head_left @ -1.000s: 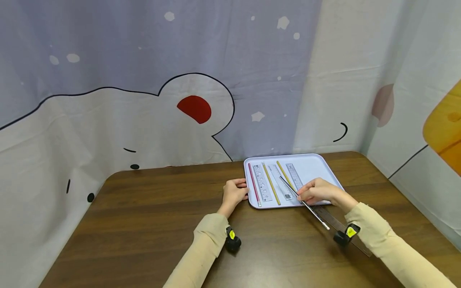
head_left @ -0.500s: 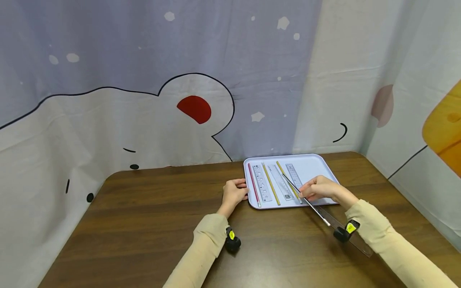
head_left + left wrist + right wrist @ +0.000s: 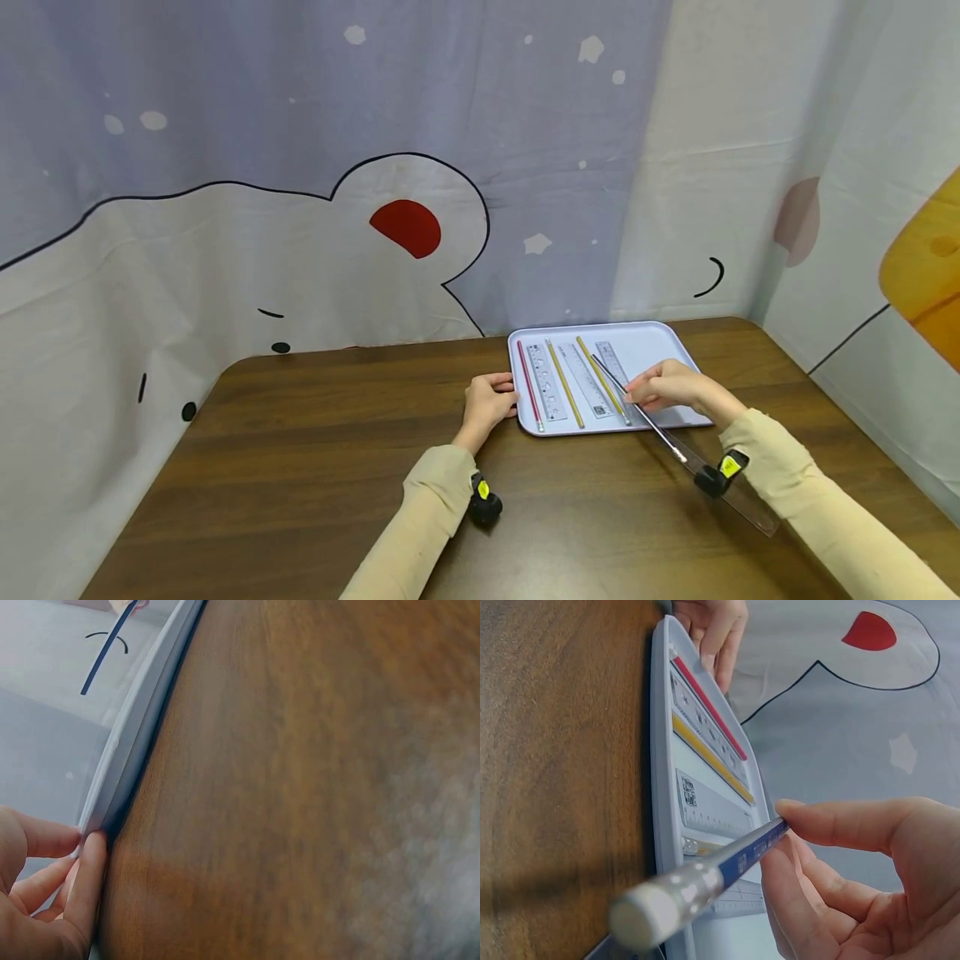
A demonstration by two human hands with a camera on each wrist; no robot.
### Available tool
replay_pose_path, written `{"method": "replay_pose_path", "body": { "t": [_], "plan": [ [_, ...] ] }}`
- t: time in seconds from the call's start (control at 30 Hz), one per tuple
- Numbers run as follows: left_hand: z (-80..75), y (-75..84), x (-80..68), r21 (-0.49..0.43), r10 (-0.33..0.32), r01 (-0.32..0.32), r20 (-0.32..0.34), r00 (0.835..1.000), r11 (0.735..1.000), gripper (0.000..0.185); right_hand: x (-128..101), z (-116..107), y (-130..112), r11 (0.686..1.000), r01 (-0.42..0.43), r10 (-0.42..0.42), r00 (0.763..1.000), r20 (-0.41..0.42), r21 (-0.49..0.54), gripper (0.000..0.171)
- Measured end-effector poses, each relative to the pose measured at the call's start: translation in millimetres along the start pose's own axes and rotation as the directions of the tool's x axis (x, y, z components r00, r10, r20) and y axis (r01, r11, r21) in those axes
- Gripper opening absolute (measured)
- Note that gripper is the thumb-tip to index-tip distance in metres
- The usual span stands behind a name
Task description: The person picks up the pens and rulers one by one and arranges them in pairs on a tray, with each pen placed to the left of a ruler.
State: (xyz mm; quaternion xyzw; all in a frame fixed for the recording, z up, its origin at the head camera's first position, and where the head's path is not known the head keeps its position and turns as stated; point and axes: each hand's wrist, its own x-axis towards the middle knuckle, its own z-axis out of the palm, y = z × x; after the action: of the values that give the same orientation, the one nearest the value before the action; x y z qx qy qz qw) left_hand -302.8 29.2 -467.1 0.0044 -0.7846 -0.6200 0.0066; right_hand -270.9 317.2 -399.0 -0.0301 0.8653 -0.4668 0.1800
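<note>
My right hand (image 3: 671, 387) pinches a dark blue pencil (image 3: 754, 847) between thumb and fingers. Its white eraser end points toward me, and its far end hangs over the right part of the white tray (image 3: 652, 350). With thumb and fingers, my left hand (image 3: 487, 406) grips the tray's left rim (image 3: 112, 754). Laid side by side in the tray are a red pencil (image 3: 528, 385), a clear stencil ruler (image 3: 546, 383), a yellow pencil (image 3: 565, 383), a clear ruler (image 3: 581, 375), another yellow pencil (image 3: 592, 362) and a third ruler (image 3: 611, 358).
Another clear ruler (image 3: 753, 510) lies on the wooden table (image 3: 315, 467) in front of the tray, partly hidden under the right wrist camera (image 3: 712, 479). A printed curtain (image 3: 405, 275) hangs right behind the table's back edge.
My right hand has moved slightly right and away from me with the blue pencil, whose far end now overlaps the third ruler's area. The left hand stays at the rim.
</note>
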Motion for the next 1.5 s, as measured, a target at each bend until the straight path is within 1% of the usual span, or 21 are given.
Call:
{"method": "replay_pose_path", "body": {
  "t": [0.57,0.83,1.07,1.33,1.5],
  "plan": [
    [-1.0,0.4,-1.0,-0.01,-0.002,0.002,0.004,1.0,1.0,0.036,8,-10,1,0.999,-0.023,0.023,1.0,0.0,0.033,0.043],
    [-1.5,0.3,-0.3,0.0,0.0,0.0,0.006,1.0,1.0,0.034,17,-13,3,0.996,-0.032,0.032,0.999,0.002,0.083,0.047],
    [-1.2,-0.1,-0.5,-0.012,0.003,-0.002,0.015,1.0,1.0,0.034,25,-17,9,0.986,-0.056,0.056,0.998,0.001,0.155,0.048],
    [-0.9,-1.0,-1.9,-0.026,0.034,-0.034,0.023,0.999,0.999,0.035,28,-21,12,0.982,-0.07,0.074,0.997,-0.017,0.174,0.051],
    [-0.8,-1.0,-1.5,-0.029,0.029,-0.028,0.021,0.999,0.999,0.034,31,-25,15,0.979,-0.081,0.087,0.996,-0.022,0.189,0.05]
  ]
}}
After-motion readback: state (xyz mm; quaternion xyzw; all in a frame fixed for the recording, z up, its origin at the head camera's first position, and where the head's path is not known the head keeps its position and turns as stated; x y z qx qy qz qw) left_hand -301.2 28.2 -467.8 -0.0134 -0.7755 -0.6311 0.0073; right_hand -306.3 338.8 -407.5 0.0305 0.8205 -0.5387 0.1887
